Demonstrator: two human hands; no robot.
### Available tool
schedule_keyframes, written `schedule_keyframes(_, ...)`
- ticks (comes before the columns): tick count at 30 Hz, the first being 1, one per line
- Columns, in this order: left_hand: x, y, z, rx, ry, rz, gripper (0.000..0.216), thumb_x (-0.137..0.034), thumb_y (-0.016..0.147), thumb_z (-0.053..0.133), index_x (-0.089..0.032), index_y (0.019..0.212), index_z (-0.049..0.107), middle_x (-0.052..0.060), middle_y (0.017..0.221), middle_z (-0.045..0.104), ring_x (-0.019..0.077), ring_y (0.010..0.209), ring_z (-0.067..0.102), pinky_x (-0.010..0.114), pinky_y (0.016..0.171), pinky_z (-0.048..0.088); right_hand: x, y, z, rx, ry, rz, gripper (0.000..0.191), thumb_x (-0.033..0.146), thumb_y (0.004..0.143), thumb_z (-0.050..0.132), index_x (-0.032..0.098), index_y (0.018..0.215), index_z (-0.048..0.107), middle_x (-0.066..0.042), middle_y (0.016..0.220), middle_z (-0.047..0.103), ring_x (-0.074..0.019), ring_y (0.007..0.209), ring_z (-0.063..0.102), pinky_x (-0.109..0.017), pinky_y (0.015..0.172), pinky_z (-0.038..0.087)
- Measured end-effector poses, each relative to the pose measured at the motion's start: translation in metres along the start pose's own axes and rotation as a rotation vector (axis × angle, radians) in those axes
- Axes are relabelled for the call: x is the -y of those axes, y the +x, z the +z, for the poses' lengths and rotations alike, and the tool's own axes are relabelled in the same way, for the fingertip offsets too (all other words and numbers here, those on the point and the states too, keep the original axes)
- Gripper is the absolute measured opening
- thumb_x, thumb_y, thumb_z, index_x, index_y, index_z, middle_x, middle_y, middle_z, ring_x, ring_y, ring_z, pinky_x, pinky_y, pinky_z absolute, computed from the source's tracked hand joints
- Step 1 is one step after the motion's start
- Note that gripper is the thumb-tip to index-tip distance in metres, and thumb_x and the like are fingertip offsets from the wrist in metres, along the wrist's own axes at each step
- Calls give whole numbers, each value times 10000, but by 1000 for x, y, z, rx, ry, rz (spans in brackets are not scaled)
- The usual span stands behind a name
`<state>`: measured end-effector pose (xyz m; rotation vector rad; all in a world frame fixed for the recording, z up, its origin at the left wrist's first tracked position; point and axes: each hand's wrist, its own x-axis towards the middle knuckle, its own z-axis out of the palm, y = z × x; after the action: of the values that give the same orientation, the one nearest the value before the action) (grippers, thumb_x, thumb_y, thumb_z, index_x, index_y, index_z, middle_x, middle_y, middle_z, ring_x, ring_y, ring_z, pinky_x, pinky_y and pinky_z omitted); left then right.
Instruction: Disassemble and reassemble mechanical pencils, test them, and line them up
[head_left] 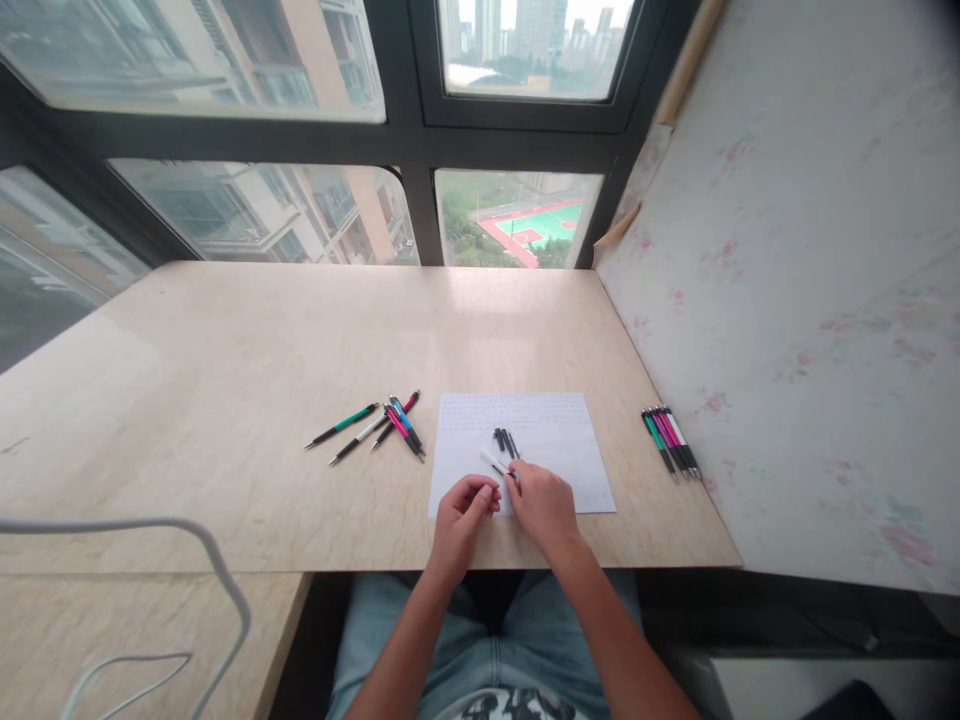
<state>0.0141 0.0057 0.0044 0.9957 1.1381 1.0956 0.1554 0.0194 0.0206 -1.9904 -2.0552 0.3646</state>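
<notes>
My right hand bends toward the white barrel, grip unclear; my left hand is curled, contents hidden. Black parts beyond lie unjoined. Scattered pens leftward and lined-up pens rightward appear whole.

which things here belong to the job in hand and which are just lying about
Likely the job:
- white pen piece at the right hand
- black pen pieces
- paper beneath
- probably loose pens, pen row

Apparently just lying about:
- grey cable
</notes>
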Motion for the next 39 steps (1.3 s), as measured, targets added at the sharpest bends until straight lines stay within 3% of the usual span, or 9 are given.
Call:
schedule_keyframes(7, -7, -1, 2, 106, 83, -29, 172, -337, 857, 603, -175, 855, 659, 44, 786, 650, 171, 710, 591, 282, 661, 469, -18, -11, 1, -18, 147, -56, 179, 277, 950, 474, 207, 959, 639, -44, 850, 703, -186, 753, 643, -256, 629, 376)
schedule_keyframes(14, -15, -5, 6, 101, 107, 30, 158, -323, 857, 590, -180, 857, 657, 37, 741, 617, 177, 693, 580, 296, 664, 469, -32, -20, -4, -18, 288, -74, 216, 297, 973, 437, 189, 986, 624, -58, 875, 693, -199, 810, 642, -272, 722, 426)
schedule_keyframes(19, -16, -4, 7, 75, 99, 33, 162, -328, 851, 593, -178, 860, 654, 50, 772, 634, 184, 714, 592, 298, 665, 475, -32, -24, -7, 30, 485, -20, 194, 310, 957, 452, 197, 913, 603, -31, 807, 676, -164, 708, 623, -250, 663, 447)
schedule_keyframes(25, -14, -2, 8, 75, 107, 34, 168, -333, 852, 596, -177, 861, 658, 46, 769, 634, 179, 709, 591, 297, 673, 475, -35, -25, -15, -90, 547, 27, 164, 302, 891, 534, 183, 919, 643, -44, 821, 681, -149, 659, 597, -254, 654, 476)
schedule_keyframes(32, -12, -1, 9, 19, 86, 107, 165, -313, 835, 630, -183, 934, 651, 63, 882, 644, 193, 814, 595, 309, 745, 482, -29, -24, -29, -94, 638, 41, 214, 339, 891, 521, 187, 859, 669, -36, 766, 678, -150, 654, 594, -255, 628, 484)
schedule_keyframes(39, -10, -1, 14, 100, 291, 247, 171, -248, 829, 654, -192, 990, 649, 51, 917, 605, 115, 638, 506, 245, 575, 419, -22, -23, -30, -137, 695, 98, 215, 364, 883, 556, 186, 815, 657, -9, 697, 650, -138, 605, 564, -250, 602, 461)
